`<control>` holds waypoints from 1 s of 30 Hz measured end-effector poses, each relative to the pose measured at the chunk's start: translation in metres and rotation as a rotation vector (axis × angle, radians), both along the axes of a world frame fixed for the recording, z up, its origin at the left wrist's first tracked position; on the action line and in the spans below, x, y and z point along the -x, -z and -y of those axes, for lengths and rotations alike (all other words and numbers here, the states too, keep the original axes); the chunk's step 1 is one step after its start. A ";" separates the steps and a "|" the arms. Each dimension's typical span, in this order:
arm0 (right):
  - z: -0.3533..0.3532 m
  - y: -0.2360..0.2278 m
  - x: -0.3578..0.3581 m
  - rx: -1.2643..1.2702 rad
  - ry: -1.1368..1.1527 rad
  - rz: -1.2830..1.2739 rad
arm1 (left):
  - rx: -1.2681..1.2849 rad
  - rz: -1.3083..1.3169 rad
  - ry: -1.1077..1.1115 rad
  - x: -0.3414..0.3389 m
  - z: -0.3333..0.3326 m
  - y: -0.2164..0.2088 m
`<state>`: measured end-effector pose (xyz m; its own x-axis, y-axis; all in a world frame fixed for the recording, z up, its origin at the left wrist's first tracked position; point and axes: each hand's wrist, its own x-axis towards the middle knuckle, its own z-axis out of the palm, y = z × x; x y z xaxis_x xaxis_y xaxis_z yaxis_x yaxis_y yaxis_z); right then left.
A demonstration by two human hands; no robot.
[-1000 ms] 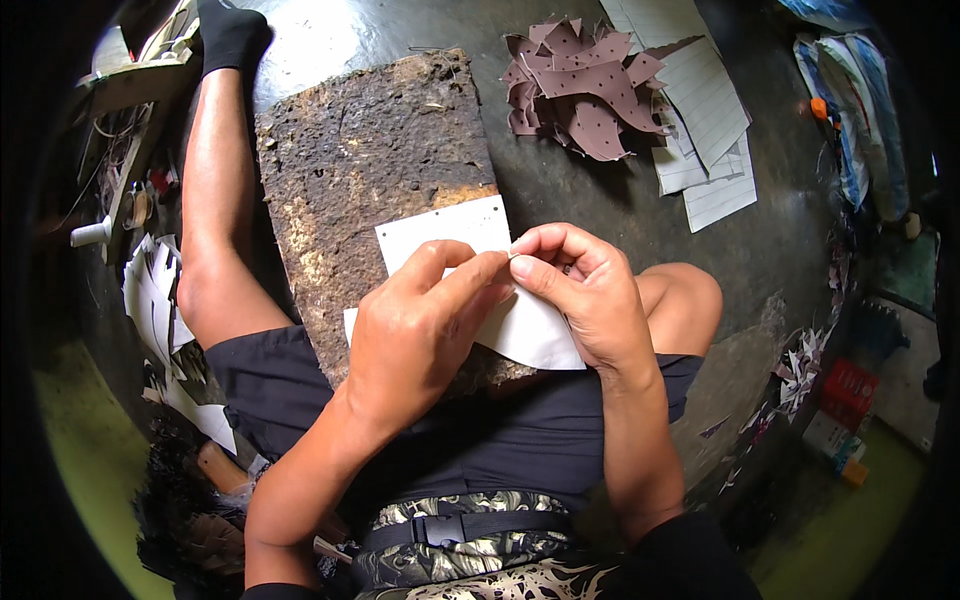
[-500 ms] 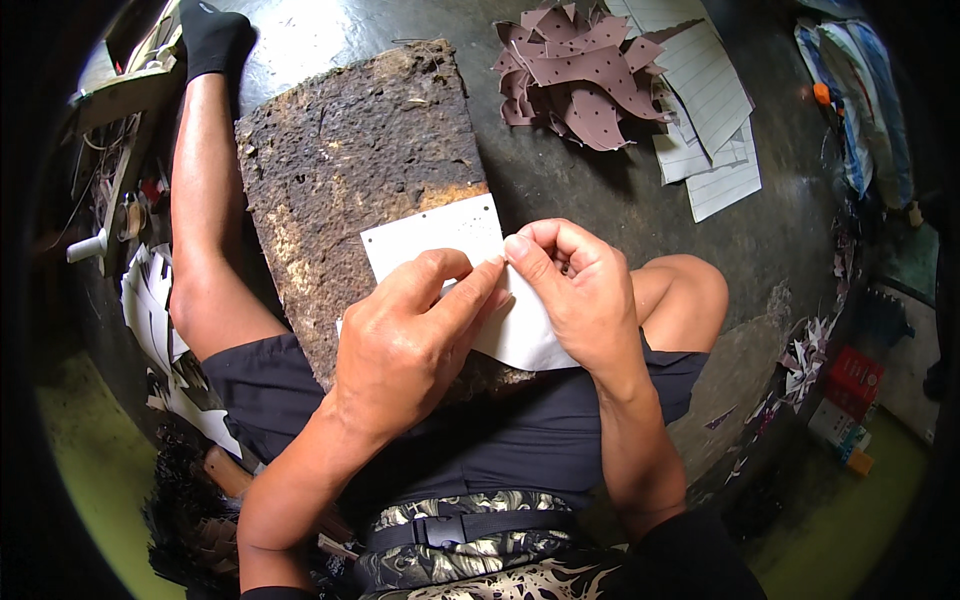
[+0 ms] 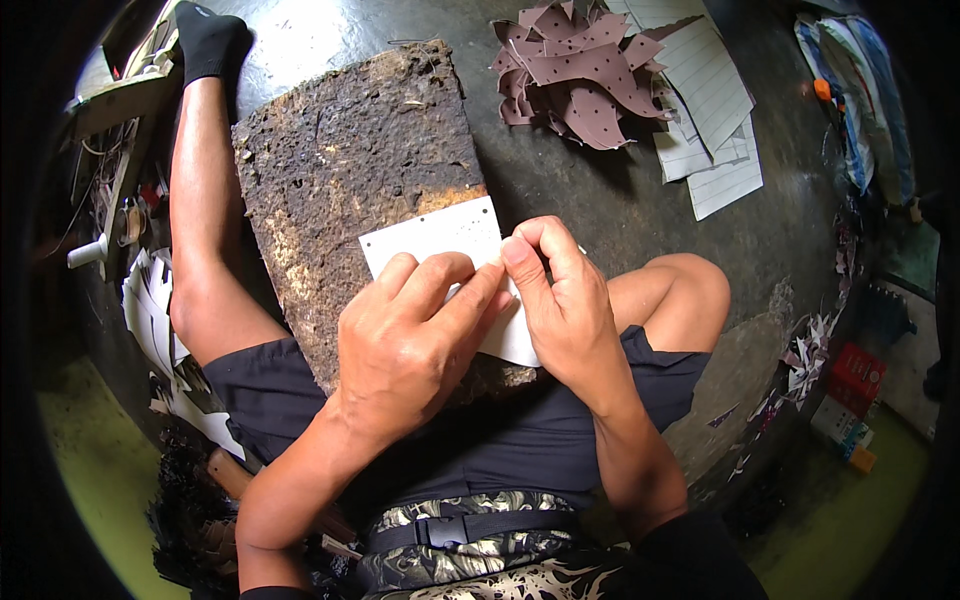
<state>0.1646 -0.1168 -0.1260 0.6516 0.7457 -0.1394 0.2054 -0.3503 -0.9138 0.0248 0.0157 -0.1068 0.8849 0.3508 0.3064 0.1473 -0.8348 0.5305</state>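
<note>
A white sheet [image 3: 430,226] with small dark holes near its far edge lies over the near right part of a worn, pitted slab [image 3: 350,150]. My left hand [image 3: 405,325] rests on the sheet, fingers bent and pinched at its right edge. There its fingertips meet the thumb of my right hand [image 3: 562,310], which is closed on that same edge. A small white bit shows behind the right fingers. What lies between the fingertips is too small to make out.
A heap of brown pieces with holes [image 3: 585,70] sits on the dark floor beyond the slab. Beside it are lined paper sheets [image 3: 715,110]. White scraps [image 3: 150,310] lie at the left, and a red box [image 3: 855,380] stands at the right. My legs flank the slab.
My right hand has shifted slightly left and turned more upright. Less of the sheet's right part shows beneath it. The left hand stays at nearly the same place.
</note>
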 end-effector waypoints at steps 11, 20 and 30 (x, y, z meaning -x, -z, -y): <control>0.000 0.011 -0.007 -0.030 0.017 -0.091 | -0.005 0.064 0.028 0.004 -0.008 0.010; 0.001 0.027 -0.015 -0.048 0.018 -0.062 | 0.009 0.057 0.056 0.004 -0.012 0.011; 0.003 0.041 -0.021 -0.011 0.035 -0.063 | 0.020 0.057 0.064 0.002 -0.012 0.011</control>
<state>0.1861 -0.1198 -0.1672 0.6674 0.7243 -0.1730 0.1348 -0.3459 -0.9285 0.0226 0.0281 -0.1174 0.8868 0.3007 0.3509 0.0629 -0.8308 0.5530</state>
